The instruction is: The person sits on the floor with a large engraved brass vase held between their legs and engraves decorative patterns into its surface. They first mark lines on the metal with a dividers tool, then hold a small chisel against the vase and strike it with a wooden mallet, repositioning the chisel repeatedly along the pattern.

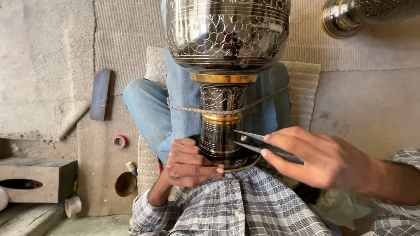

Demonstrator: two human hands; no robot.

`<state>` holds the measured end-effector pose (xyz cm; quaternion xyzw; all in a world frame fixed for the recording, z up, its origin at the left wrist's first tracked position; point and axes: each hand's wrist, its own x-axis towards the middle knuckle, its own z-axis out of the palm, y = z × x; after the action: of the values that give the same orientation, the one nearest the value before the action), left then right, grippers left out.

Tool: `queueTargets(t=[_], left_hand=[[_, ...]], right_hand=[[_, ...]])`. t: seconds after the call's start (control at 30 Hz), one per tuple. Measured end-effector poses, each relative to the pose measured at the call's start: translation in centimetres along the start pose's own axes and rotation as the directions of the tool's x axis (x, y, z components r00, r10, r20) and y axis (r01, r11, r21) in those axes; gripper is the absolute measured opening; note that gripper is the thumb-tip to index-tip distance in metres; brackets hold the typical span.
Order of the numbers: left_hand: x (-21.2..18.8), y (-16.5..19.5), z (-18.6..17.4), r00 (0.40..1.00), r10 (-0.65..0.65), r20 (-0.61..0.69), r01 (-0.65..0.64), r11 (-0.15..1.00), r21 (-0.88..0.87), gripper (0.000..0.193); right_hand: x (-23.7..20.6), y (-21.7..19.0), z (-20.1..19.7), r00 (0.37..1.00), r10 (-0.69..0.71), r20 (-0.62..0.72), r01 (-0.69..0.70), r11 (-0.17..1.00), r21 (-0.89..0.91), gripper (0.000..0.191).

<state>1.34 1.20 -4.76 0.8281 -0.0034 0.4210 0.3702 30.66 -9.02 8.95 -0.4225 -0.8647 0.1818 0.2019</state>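
A large engraved metal vase (226,52), dark with gold bands, lies across my lap with its bowl pointing away from me. A thin rope (258,102) is looped around its narrow stem. My left hand (189,163) grips the vase's base near my chest. My right hand (319,159) holds a slim pointed metal tool (258,142) whose tip touches the engraved stem just above the base. My blue trouser legs show under the vase.
A second metal vessel (350,15) lies at the top right. To the left sit a dark flat bar (99,94), a red tape roll (119,141), a small round dish (125,184), a wooden block (41,179) and a white cup (72,205).
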Motion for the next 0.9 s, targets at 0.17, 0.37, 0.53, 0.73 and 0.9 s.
queueTargets(t=[0.17,0.37,0.53,0.73,0.9], left_hand=[[0.2,0.3,-0.8,0.986,-0.113,0.121,0.125,0.987,-0.098,0.036],[2.5,1.6,-2.5,0.881,-0.247,0.403,0.275,0.961,-0.013,0.038],[4.0,2.0,-2.7,0.855,-0.259,0.450,0.272,0.962,0.036,0.042],[4.3,2.2,-2.5,0.852,-0.266,0.451,0.250,0.963,0.095,0.049],[4.2,2.2,-2.3,0.841,-0.285,0.460,0.273,0.957,0.094,0.052]], right_hand=[[1.4,-1.7,0.0,0.996,-0.068,0.055,0.075,0.990,-0.123,0.029],[2.1,-2.5,0.3,0.995,-0.068,0.067,0.078,0.984,-0.160,0.029],[1.9,-2.4,0.4,0.995,-0.057,0.076,0.070,0.982,-0.173,0.029],[1.5,-2.2,0.6,0.996,-0.069,0.062,0.079,0.980,-0.180,0.030],[1.4,-2.1,0.5,0.995,-0.078,0.060,0.087,0.980,-0.179,0.031]])
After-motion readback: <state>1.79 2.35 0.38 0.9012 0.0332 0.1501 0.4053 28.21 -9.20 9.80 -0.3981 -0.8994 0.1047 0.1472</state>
